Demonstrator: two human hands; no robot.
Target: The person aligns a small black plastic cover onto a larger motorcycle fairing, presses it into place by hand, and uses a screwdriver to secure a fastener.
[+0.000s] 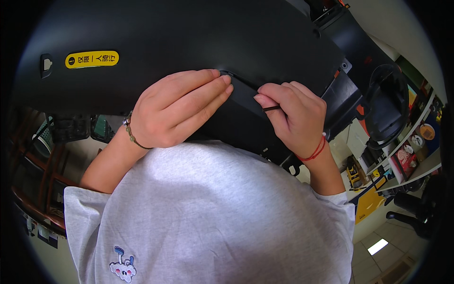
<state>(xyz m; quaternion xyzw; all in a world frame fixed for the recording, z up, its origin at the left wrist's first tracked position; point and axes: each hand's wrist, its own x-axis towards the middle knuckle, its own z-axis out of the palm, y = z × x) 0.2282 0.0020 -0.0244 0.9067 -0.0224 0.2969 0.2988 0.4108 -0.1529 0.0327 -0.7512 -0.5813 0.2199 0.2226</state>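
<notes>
A large black plastic vehicle body (179,28) lies across the view in front of me. Along its near side runs a seam, with a narrow dark gap (242,78) between two panels. My left hand (177,106) rests on the lower panel, its fingers stretched out side by side and their tips at the gap's left end; its thumb is hidden. At the right end of the gap, my right hand (295,111) is closed in a pinch. A thin black strip (271,108) sticks out between its thumb and curled fingers; most of the strip is covered.
A yellow label (92,59) and a small keyhole-like cutout (46,65) mark the body's left part. To the right is a round black mirror-like part (387,106). Shelves (416,161) with assorted items stand beyond it. Brown wooden framework (42,175) is at left.
</notes>
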